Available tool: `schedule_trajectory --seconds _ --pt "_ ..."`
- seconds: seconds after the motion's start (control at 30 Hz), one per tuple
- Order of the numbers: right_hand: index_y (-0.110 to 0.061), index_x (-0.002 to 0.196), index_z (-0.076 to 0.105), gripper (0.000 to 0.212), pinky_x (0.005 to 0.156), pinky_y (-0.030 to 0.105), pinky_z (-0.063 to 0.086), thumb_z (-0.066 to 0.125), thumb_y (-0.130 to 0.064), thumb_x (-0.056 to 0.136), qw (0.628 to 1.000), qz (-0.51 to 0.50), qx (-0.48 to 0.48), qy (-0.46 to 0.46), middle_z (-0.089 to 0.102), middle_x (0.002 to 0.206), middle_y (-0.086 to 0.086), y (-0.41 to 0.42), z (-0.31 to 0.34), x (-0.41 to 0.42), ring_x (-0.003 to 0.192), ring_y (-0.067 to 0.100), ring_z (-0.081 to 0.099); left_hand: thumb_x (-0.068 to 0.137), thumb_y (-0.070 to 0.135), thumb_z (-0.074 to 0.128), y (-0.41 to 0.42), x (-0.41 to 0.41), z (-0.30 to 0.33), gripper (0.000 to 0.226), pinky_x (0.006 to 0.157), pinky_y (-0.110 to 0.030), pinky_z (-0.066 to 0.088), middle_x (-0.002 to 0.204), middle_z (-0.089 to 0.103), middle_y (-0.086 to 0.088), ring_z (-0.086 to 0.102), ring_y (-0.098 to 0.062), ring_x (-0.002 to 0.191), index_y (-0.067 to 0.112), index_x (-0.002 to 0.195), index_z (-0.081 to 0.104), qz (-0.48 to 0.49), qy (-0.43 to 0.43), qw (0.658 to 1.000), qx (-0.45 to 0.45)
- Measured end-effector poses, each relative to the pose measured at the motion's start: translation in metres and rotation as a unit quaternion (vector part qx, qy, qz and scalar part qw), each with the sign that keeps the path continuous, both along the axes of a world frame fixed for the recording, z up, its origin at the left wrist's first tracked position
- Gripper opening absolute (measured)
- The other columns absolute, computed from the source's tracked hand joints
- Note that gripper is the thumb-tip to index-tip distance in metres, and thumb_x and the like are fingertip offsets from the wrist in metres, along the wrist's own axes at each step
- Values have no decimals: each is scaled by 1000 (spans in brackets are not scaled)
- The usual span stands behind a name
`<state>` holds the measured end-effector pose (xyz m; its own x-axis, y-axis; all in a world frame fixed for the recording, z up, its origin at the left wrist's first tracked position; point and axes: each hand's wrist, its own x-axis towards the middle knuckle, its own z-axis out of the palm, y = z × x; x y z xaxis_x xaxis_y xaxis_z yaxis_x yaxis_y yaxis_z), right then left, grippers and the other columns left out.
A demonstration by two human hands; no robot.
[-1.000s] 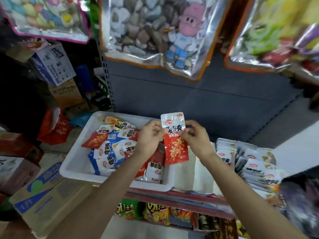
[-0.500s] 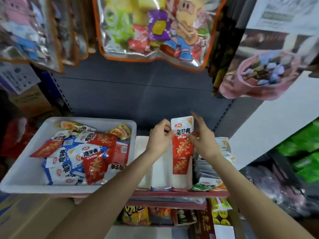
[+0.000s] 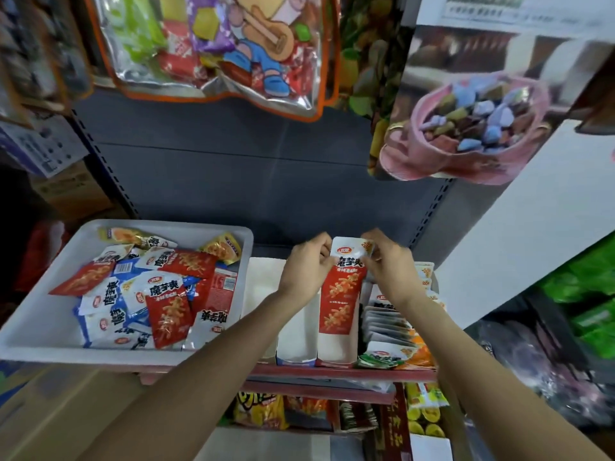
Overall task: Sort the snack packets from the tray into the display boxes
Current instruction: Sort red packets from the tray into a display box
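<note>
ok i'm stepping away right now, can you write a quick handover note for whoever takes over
Left hand and right hand both pinch the top corners of one red-and-white snack packet, held upright over the red-fronted white display box.
White plastic tray on the left holds a mixed pile of red, blue and yellow packets.
Done: the box on the far right is stocked with a row of packets.
Left: lower this packet in, then sort the tray pile; the blue-fronted box looks empty.

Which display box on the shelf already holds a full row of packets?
The rightmost display box, beside the right hand; the boxes left of it show bare white insides.
</note>
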<state>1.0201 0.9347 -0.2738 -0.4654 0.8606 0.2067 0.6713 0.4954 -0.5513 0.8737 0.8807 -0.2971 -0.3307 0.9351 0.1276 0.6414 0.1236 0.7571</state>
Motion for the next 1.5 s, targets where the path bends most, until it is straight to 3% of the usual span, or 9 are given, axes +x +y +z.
schedule_trajectory --seconds 0.13,0.37,0.53,0.83,1.03,1.17,1.3,1.4,1.5 --pt "-10 100 66 17 75 34 47 51 -10 92 994 32 -1 -106 63 101 10 3 -13 1 93 29 59 84 9 66 -5 2 -7 15 72 -32 53 86 60 7 57 -9 74 16 92 56 -7 6 1000 0" --pt "-18 102 64 21 88 32 38 50 -9 89 960 76 49 -265 62 110 4 -5 -20 -4 104 24 55 88 10 60 -9 7 -19 9 72 -32 49 99 59 0 58 -19 88 18 93 58 -56 127 987 -76" --pt "-12 102 64 20 81 37 48 48 -10 91 979 74 32 -186 61 104 9 -10 -21 -13 96 29 59 88 11 61 -17 -2 -18 13 78 -28 51 103 60 1 59 -15 89 15 100 61 -43 67 996 -44" --pt "-14 104 67 20 82 32 48 54 -10 89 989 124 -67 -43 64 102 8 -46 -21 -97 90 23 62 91 9 55 -82 -92 -11 8 68 -14 45 83 57 9 56 -5 77 17 89 56 66 14 998 -16" --pt "-9 106 67 24 86 37 49 52 -3 89 973 191 -129 -22 66 105 12 -92 -36 -186 96 26 61 89 -2 53 -128 -170 -16 20 54 -8 37 74 51 5 50 -10 67 14 77 54 165 -27 981 -95" --pt "-13 129 53 38 92 31 47 53 -12 91 953 211 -203 -75 63 118 11 -115 -56 -235 109 27 59 88 -9 44 -145 -216 -35 23 67 -17 30 95 57 -5 50 -17 91 3 97 61 228 -21 957 -179" --pt "-8 135 41 44 85 24 43 52 -21 95 936 188 -266 -134 59 122 13 -129 -73 -262 110 28 57 92 6 43 -153 -242 -47 26 80 -26 37 121 56 -14 52 -26 110 -5 113 55 223 -50 937 -264" --pt "-7 125 46 33 90 36 51 53 -15 94 912 140 -377 -83 62 114 13 -141 -81 -276 102 26 62 90 10 49 -154 -246 -49 29 81 -31 44 122 58 -14 56 -29 110 -1 116 56 212 -82 928 -295" --pt "-9 120 49 31 77 31 54 57 -6 90 905 86 -416 -8 63 110 11 -143 -84 -283 90 21 63 88 9 54 -154 -247 -49 41 87 -29 42 131 53 -12 51 -27 118 4 128 50 237 -125 923 -278"
